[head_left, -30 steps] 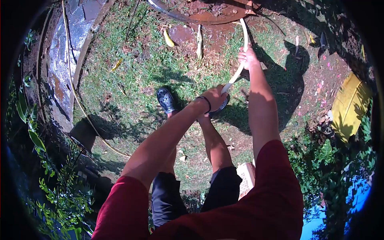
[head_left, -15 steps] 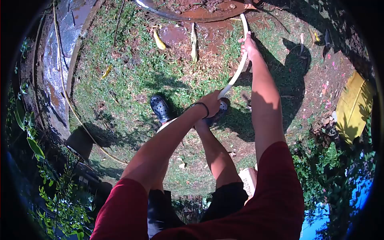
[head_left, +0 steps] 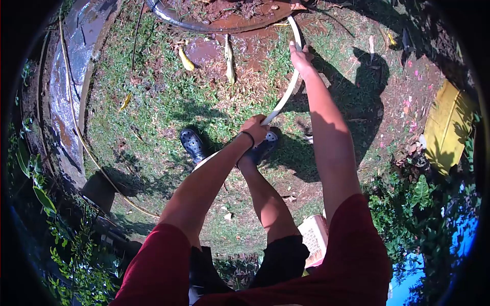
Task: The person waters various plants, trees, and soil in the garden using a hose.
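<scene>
A pale flexible hose [head_left: 284, 98] bends across the middle of the view. My left hand [head_left: 255, 129] is closed around it in front of my shoes, with a dark band at the wrist. Further up, my right hand [head_left: 301, 57] grips the hose with the thumb pointing up along it. Beyond that hand, the upper end of the hose meets the edge of a large round basin [head_left: 224, 28] holding reddish-brown mud. Behind my left forearm the hose is mostly hidden; a short pale stretch shows near my left shoe [head_left: 193, 144].
Another long thin yellowish hose [head_left: 76, 122] runs down the left side beside a wet concrete strip [head_left: 84, 30]. Fallen yellow leaves [head_left: 186, 59] lie on the grass. At the right is a big yellow leaf [head_left: 449, 127]. A pale perforated basket-like object [head_left: 314, 237] stands behind my right leg.
The view has shifted, so the ground and basin appear further left. My right hand has turned on the hose, its thumb now raised. Both hands keep hold.
</scene>
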Tool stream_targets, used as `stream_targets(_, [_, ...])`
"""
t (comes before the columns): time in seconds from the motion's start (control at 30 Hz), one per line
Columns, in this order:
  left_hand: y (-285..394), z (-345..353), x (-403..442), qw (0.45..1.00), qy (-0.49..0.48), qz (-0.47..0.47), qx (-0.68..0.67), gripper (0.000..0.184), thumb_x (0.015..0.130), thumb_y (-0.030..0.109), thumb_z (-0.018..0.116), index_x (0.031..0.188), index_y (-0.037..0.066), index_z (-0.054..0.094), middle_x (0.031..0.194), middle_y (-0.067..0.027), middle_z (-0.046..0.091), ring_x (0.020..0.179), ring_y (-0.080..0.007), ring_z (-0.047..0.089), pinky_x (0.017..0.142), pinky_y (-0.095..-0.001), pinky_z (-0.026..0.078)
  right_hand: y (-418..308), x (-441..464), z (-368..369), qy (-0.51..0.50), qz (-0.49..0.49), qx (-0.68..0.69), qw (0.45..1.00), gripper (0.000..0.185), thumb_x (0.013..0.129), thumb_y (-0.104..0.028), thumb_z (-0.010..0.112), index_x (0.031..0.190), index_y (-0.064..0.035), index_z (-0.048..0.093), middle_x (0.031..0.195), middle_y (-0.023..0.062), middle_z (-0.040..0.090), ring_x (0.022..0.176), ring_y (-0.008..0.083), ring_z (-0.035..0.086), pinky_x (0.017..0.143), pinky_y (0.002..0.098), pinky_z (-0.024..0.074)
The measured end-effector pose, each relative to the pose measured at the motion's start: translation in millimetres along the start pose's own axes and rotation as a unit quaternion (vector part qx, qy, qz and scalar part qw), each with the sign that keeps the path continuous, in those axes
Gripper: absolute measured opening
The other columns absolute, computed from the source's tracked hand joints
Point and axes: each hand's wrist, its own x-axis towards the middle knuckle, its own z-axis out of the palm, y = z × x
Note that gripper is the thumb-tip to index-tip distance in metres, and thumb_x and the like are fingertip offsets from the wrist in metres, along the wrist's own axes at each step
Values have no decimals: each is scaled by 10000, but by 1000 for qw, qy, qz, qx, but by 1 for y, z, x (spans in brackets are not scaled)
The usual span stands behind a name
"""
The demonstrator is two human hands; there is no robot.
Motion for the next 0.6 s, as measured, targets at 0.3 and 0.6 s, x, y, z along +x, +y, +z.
stream_targets(0.3, [10, -23, -11, 992, -50, 3, 113, 357, 879, 326, 545, 1151, 95, 544, 987, -187, 651, 942, -358, 621, 837, -464, 464, 89, -143, 26, -237, 150, 422, 862, 859, 767, -763, 490, 1340, -134, 365, 1241, 108, 439, 1142, 283, 461, 885, 457, 400])
stream_targets(0.6, [10, -21, -27, 992, -28, 0, 123, 379, 863, 310, 571, 1135, 60, 487, 976, -225, 633, 932, -379, 616, 820, -467, 464, 72, -195, -3, -241, 184, 492, 816, 802, 851, -729, 363, 1355, -106, 374, 1288, 102, 486, 1072, 295, 522, 978, 543, 343])
